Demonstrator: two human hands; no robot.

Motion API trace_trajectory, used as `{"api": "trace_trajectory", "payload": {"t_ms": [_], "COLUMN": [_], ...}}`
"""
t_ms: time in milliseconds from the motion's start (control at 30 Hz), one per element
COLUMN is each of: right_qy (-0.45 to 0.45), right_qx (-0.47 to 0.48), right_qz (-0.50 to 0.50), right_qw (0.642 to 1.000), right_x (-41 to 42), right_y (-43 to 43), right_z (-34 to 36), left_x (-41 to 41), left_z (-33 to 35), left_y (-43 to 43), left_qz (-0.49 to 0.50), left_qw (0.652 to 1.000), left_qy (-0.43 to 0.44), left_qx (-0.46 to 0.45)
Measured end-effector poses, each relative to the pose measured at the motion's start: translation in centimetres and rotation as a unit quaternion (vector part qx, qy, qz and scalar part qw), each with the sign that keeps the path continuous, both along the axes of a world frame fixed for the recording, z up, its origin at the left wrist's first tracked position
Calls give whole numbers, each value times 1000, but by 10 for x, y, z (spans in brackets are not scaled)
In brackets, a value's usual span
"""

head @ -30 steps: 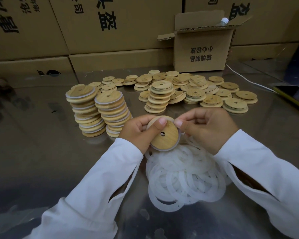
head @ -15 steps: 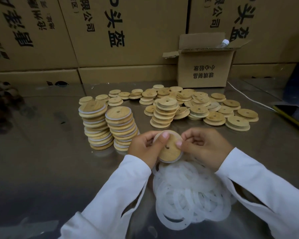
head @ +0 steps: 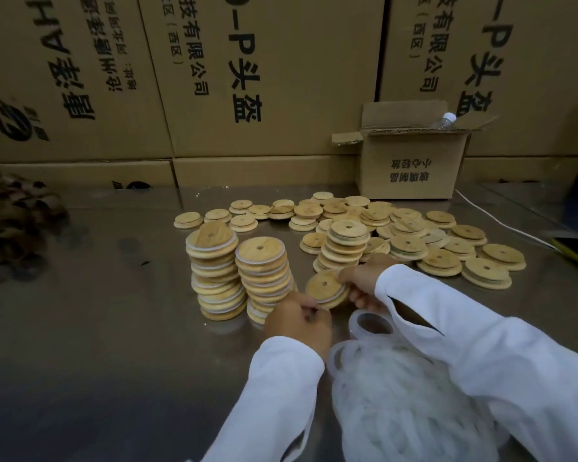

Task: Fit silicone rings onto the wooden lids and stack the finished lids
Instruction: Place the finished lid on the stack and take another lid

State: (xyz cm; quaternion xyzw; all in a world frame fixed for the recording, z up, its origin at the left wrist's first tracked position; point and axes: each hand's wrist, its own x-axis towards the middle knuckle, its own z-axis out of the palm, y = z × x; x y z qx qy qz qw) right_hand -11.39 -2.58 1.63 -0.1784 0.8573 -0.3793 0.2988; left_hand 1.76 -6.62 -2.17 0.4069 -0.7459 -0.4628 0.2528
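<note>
My right hand [head: 361, 281] grips a round wooden lid [head: 324, 288] with a centre hole and a white ring round its rim, held tilted just right of the two tall stacks of ringed lids [head: 262, 278]. My left hand [head: 297, 320] sits below the lid with curled fingers touching its lower edge. A heap of loose white silicone rings [head: 394, 395] lies on the table under my right sleeve. Bare wooden lids [head: 411, 235] are spread and piled behind.
A steel table [head: 114, 328] carries everything. A small open carton [head: 411, 168] with a plastic bottle stands at the back right, before a wall of big cartons. A white cable [head: 501, 221] runs on the right. Dark rolled items [head: 10, 221] lie at the far left.
The view tilted up. The lid moved away from me toward the two stacks, carried by my right hand; my left hand slid down to the lid's lower edge.
</note>
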Motion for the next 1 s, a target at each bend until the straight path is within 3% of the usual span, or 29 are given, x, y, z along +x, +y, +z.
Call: {"api": "trace_trajectory", "payload": {"t_ms": [167, 333, 433, 500, 567, 667, 733, 767, 867, 1000], "right_qy": [102, 255, 276, 265, 287, 368, 411, 428, 394, 271], "right_qx": [69, 170, 181, 151, 64, -96, -109, -69, 68, -2], "right_qz": [56, 113, 114, 101, 55, -43, -69, -69, -45, -29], "right_qw": [991, 945, 937, 947, 954, 924, 903, 898, 915, 962], "right_x": [3, 3, 4, 5, 4, -3, -13, -19, -32, -42], "right_y": [-8, -14, -20, -22, -20, -13, -12, -13, -15, -17], "right_z": [-6, -6, -7, -5, 0, 10, 15, 15, 15, 10], "left_x": [-1, -1, 0, 1, 1, 0, -2, -2, -2, 1], "left_z": [0, 0, -1, -1, -1, 0, 0, 0, 0, 3], "left_y": [0, -9, -15, -19, -23, -25, -25, -24, -20, -16], "left_qz": [-3, 5, 17, 21, 24, 28, 29, 28, 25, 41], "left_qw": [1000, 1000, 999, 999, 999, 999, 999, 999, 1000, 998], "left_qy": [-21, -15, -4, -4, 2, 13, 19, 19, 14, 38], "left_qx": [-1, 20, 28, 27, 28, 33, 30, 27, 10, -14]}}
